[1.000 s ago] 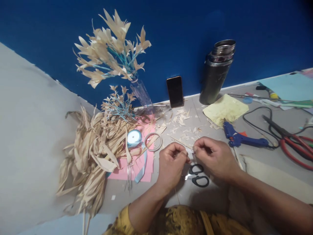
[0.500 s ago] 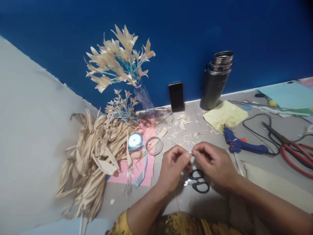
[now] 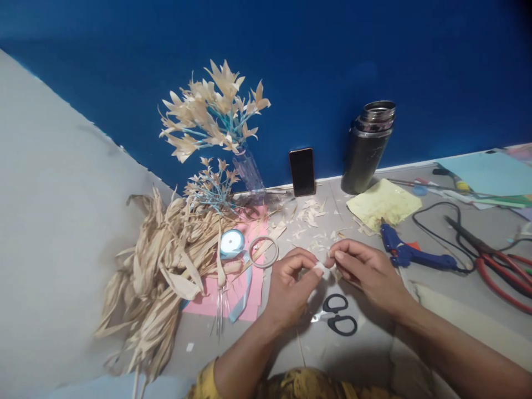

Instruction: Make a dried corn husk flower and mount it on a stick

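My left hand [image 3: 293,280] pinches a small white piece [image 3: 321,269] between thumb and forefinger; whether it is tape or paper I cannot make out. Close beside it, my right hand [image 3: 366,274] has its fingertips pressed together near the edge of that piece, and what they hold is too small to name. On the table below both hands lie small scissors [image 3: 338,316] with black handles. A roll of tape [image 3: 263,252] rests left of my left hand. To the right of my right hand is a blue glue gun [image 3: 415,256].
Dried corn husks [image 3: 166,266] and a ribbon spool [image 3: 231,243] lie at left by pink paper [image 3: 253,302]. Husk flowers [image 3: 220,105] stand in a clear vase [image 3: 249,172]. A phone [image 3: 302,172] and flask [image 3: 369,149] stand at the wall. Red-handled shears [image 3: 499,271] lie at right.
My fingertips have moved slightly apart, and the white piece now shows at my left thumb. My right fingers have lifted and straightened a little. The view has shifted slightly.
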The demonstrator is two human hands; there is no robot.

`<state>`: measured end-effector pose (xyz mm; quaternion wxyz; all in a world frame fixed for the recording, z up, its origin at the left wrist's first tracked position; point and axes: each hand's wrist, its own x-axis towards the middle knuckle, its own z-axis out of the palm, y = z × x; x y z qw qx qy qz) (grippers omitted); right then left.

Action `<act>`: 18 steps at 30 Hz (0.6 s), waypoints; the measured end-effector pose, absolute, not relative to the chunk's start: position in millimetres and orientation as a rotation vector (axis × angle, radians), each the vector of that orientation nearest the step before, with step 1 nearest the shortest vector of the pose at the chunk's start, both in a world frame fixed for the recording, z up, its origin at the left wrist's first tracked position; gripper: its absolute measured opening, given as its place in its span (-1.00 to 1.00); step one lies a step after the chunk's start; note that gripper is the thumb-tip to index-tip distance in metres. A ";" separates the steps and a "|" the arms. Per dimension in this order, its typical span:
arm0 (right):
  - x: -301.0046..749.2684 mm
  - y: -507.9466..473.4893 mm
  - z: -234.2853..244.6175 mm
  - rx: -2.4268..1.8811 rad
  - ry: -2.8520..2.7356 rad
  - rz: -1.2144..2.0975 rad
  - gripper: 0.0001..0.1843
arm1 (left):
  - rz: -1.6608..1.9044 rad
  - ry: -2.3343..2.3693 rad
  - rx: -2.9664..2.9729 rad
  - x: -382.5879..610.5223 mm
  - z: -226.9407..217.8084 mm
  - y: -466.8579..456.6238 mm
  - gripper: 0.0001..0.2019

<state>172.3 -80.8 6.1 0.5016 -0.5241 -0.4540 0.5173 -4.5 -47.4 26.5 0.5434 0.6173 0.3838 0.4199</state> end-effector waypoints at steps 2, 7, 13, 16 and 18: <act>173.0 -80.5 3.3 -1.240 -1.055 1.295 -0.68 | 0.992 0.914 1.479 -4.6 26.4 -47.3 -0.84; 169.8 -77.8 5.2 -1.253 -1.047 1.265 -0.65 | 0.996 0.893 1.539 -4.8 25.6 -48.8 -0.83; 167.8 -73.3 9.0 -1.340 -1.034 1.220 -0.74 | 0.993 0.880 1.587 -5.3 23.6 -49.2 -0.85; 169.3 -72.5 10.4 -1.328 -0.996 1.253 -0.74 | 1.007 0.892 1.571 -5.8 24.4 -48.5 -0.84; 169.6 -72.8 11.5 -1.309 -0.948 1.292 -0.73 | 1.017 0.893 1.561 -5.8 24.7 -48.3 -0.84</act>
